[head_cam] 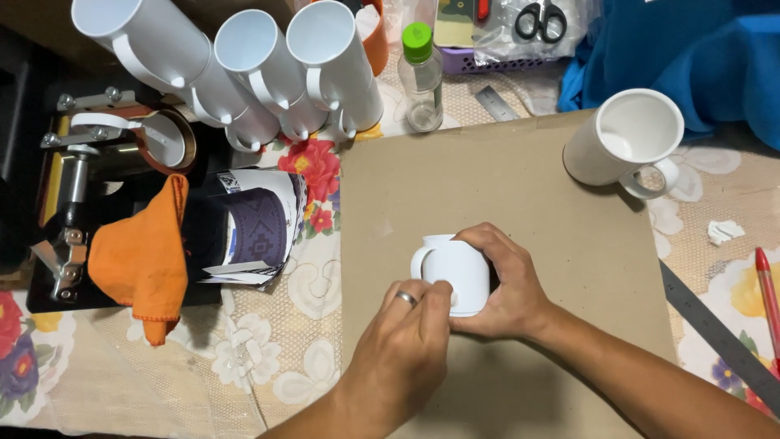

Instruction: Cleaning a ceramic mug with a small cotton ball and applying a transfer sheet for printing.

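A white mug [455, 268] lies on its side on a brown cardboard sheet [487, 179], handle pointing left. My right hand [504, 284] wraps around the mug's body from the right. My left hand [406, 341], with a ring on one finger, presses its fingertips against the mug's near side. Both hands hold the same mug.
Another white mug [626, 142] stands upright at the cardboard's far right corner. Three white mugs [260, 65] lie at the back, beside a clear bottle with a green cap [421, 73]. A mug press [106, 162], orange cloth [142, 252], curled printed paper [260, 228], steel ruler [715, 333], red pen [768, 301], scissors [540, 20].
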